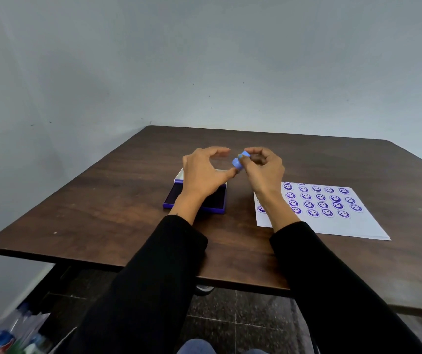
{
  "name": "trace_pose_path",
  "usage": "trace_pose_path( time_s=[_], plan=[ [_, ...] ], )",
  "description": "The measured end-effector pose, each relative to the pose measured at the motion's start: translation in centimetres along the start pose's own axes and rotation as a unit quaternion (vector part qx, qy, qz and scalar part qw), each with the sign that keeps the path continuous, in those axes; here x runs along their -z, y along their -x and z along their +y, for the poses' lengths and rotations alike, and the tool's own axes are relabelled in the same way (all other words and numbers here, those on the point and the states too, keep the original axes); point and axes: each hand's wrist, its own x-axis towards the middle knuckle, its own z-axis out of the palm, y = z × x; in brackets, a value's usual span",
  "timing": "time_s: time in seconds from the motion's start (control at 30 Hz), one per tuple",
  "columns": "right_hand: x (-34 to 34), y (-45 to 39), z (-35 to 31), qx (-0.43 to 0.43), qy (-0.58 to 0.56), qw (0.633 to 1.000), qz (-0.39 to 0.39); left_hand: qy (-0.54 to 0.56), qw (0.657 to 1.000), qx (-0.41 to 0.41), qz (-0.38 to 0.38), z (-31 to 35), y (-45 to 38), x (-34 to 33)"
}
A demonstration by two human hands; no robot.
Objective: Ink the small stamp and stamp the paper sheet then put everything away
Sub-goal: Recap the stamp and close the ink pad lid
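one stamp [240, 162], one ink pad [218, 200], two hands

A plain indoor room, perhaps a spare corner of a home or small office, though which cannot be told; a dark wood-grain table [102, 205] stands against bare grey-blue walls [77, 60] with small marks; dark tiled floor [235, 320] lies below; plastic bottles [3, 335] sit blurred at lower left.

On the table [97, 205] the ink pad [212, 200] (lid open) lies left of the paper sheet [332, 221]. Both hands meet above, behind the pad.
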Motion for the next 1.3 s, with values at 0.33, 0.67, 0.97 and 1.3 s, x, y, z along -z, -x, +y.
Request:
trace_pose_path(
  time_s=[0.33, 0.67, 0.97, 1.3],
  plan=[
    [1.0, 0.5, 0.7, 0.05, 0.183, 0.98, -0.062, 0.023, 0.991, 0.092, 0.099, -1.4, -0.5, 0.7],
    [1.2, 0.2, 1.4, 0.075, 0.31, 0.945, -0.074, -0.003, 0.981, 0.126, 0.145, -1.7, -0.8, 1.7],
    [-0.7, 1.0, 0.5, 0.262, 0.394, 0.881, -0.001, -0.107, 0.97, 0.21, 0.067, -4.4, -1.1, 5.4],
    [-3.1, 3.3, -1.2, 0.228, 0.554, 0.795, -0.094, -0.147, 0.961, 0.232, -0.015, -4.3, -1.4, 5.0]
  ],
)
